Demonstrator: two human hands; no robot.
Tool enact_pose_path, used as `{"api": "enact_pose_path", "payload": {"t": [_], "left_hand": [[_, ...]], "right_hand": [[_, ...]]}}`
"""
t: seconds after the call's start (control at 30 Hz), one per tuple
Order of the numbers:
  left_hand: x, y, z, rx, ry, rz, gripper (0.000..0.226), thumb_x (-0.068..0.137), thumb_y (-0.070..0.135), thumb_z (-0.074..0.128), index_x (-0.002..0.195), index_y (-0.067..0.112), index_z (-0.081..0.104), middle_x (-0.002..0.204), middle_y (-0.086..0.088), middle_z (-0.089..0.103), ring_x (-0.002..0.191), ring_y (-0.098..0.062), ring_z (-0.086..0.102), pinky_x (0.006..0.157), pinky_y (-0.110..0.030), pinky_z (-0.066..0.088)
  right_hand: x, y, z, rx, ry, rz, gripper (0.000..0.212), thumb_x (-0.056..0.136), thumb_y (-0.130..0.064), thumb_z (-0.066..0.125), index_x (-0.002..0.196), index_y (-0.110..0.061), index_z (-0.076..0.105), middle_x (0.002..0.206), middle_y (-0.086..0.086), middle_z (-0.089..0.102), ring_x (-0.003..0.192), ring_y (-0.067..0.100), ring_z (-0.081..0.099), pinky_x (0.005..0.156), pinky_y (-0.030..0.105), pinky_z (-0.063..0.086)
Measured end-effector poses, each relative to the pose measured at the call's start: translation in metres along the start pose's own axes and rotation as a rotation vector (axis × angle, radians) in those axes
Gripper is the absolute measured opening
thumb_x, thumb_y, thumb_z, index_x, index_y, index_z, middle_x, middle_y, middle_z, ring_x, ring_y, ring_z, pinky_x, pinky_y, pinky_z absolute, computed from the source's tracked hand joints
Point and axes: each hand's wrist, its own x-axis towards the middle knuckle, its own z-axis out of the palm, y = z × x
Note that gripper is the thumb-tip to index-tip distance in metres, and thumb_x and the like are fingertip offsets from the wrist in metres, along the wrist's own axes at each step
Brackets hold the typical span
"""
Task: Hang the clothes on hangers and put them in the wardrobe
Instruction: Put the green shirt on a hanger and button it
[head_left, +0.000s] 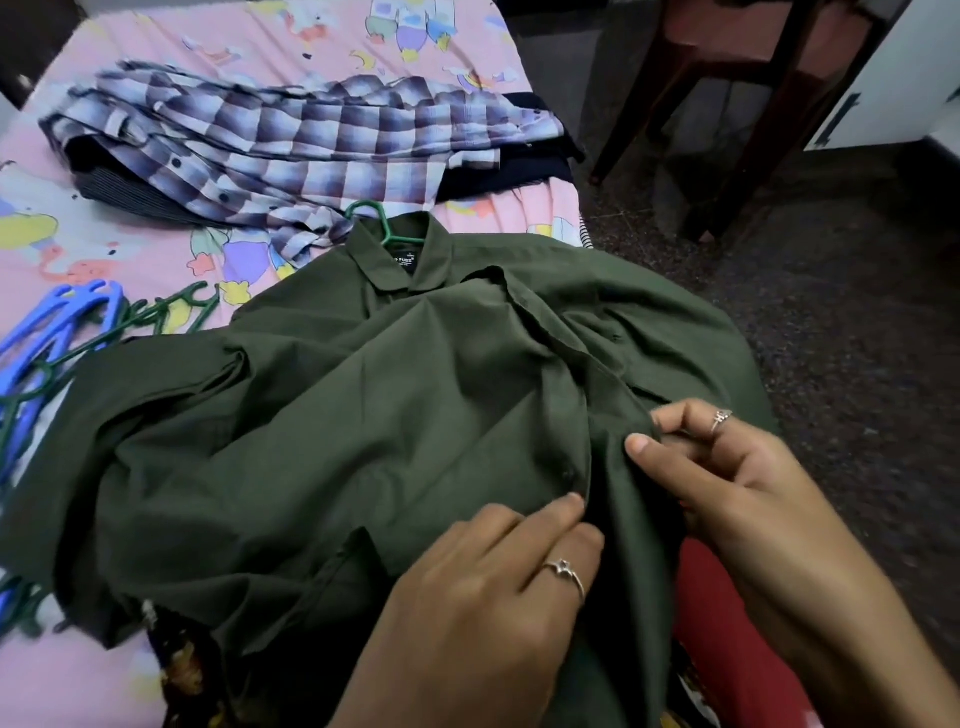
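Observation:
An olive green shirt (332, 415) lies spread on the bed with a green hanger (375, 221) inside it, the hook sticking out past the collar. My left hand (488, 587) pinches the left edge of the shirt's front placket near a button. My right hand (727, 467) pinches the right front edge between thumb and fingers. Both hands sit close together at the lower middle of the shirt.
A checked purple shirt (311, 145) lies on dark clothes (519, 171) at the back of the pink bedsheet (130, 675). Several blue and green hangers (57, 332) lie at the left. A wooden stool (753, 104) stands on the dark floor at the right.

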Motion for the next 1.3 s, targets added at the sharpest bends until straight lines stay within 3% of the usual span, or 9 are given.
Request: {"api": "enact_pose_path", "payload": {"t": [0.13,0.2,0.37,0.5,0.7,0.87,0.97,1.17,1.3], "left_hand": [[0.0,0.001,0.005,0.121,-0.01,0.059,0.035,0.093,0.007,0.04,0.091,0.01,0.075,0.095,-0.005,0.074,0.066,-0.02,0.066,0.052,-0.026,0.052],[0.002,0.004,0.008,0.147,0.0,0.079,0.035,0.093,0.008,0.042,0.087,0.01,0.076,0.089,-0.004,0.072,0.064,-0.021,0.065,0.051,-0.027,0.051],[0.0,0.009,0.017,-0.008,-0.131,0.03,0.023,0.083,0.011,0.058,0.103,0.017,0.071,0.088,0.003,0.069,0.071,-0.019,0.064,0.057,-0.027,0.053],[0.001,-0.002,0.028,-0.476,-0.141,-0.419,0.013,0.093,0.027,0.049,0.104,0.032,0.054,0.078,0.011,0.066,0.069,-0.001,0.061,0.066,-0.025,0.052],[0.015,-0.026,0.06,-0.207,-0.174,-0.511,0.014,0.088,0.04,0.061,0.09,0.026,0.06,0.08,0.013,0.051,0.07,-0.006,0.049,0.07,-0.023,0.042],[0.012,-0.016,0.069,-0.114,-0.315,-0.478,0.02,0.093,0.046,0.05,0.1,0.028,0.056,0.099,0.011,0.048,0.098,-0.006,0.049,0.082,-0.029,0.046],[0.007,-0.014,0.073,-0.139,-0.359,-0.488,0.015,0.093,0.04,0.051,0.1,0.027,0.055,0.102,0.011,0.047,0.105,-0.006,0.047,0.084,-0.028,0.044],[0.009,-0.021,0.069,-0.267,-0.296,-0.541,0.011,0.086,0.034,0.058,0.08,0.026,0.051,0.077,0.011,0.055,0.075,-0.01,0.058,0.074,-0.034,0.051],[0.015,-0.026,0.038,-0.35,-0.08,-0.568,0.017,0.082,0.02,0.066,0.072,0.025,0.054,0.053,0.01,0.053,0.05,-0.002,0.054,0.053,-0.016,0.046]], "right_hand": [[-0.001,0.002,-0.011,-0.129,0.078,-0.023,0.008,0.074,-0.021,0.074,0.072,-0.017,0.068,0.064,0.002,0.065,0.064,0.017,0.056,0.056,0.023,0.046],[0.0,0.002,-0.017,-0.19,0.091,-0.044,0.034,0.058,-0.044,0.078,0.073,-0.015,0.067,0.068,0.007,0.064,0.067,0.021,0.054,0.063,0.03,0.043],[0.006,0.006,-0.02,-0.229,0.131,-0.066,0.016,0.077,-0.007,0.074,0.068,-0.011,0.062,0.062,0.002,0.057,0.061,0.016,0.049,0.05,0.019,0.039],[0.008,0.014,-0.018,-0.212,0.099,-0.006,0.014,0.08,-0.005,0.071,0.069,-0.009,0.065,0.06,0.001,0.059,0.06,0.015,0.053,0.055,0.024,0.043],[0.011,0.025,-0.017,-0.217,0.146,0.057,0.011,0.083,-0.004,0.069,0.075,-0.001,0.062,0.078,0.029,0.066,0.067,0.023,0.056,0.067,0.038,0.044],[0.013,0.034,-0.019,-0.278,0.145,0.085,0.012,0.083,-0.004,0.068,0.073,-0.004,0.062,0.058,0.002,0.06,0.056,0.015,0.053,0.05,0.022,0.042],[0.013,0.038,-0.02,-0.302,0.134,0.092,0.012,0.083,-0.004,0.069,0.073,-0.005,0.063,0.057,-0.001,0.059,0.056,0.014,0.053,0.053,0.025,0.043],[0.015,0.029,-0.009,-0.292,0.123,0.036,0.015,0.081,-0.006,0.07,0.069,-0.011,0.063,0.054,-0.003,0.057,0.053,0.009,0.05,0.051,0.023,0.042],[0.012,0.016,0.01,-0.495,0.164,-0.184,0.012,0.075,-0.024,0.068,0.072,-0.017,0.06,0.058,-0.003,0.059,0.051,0.003,0.049,0.053,0.024,0.041]]}}
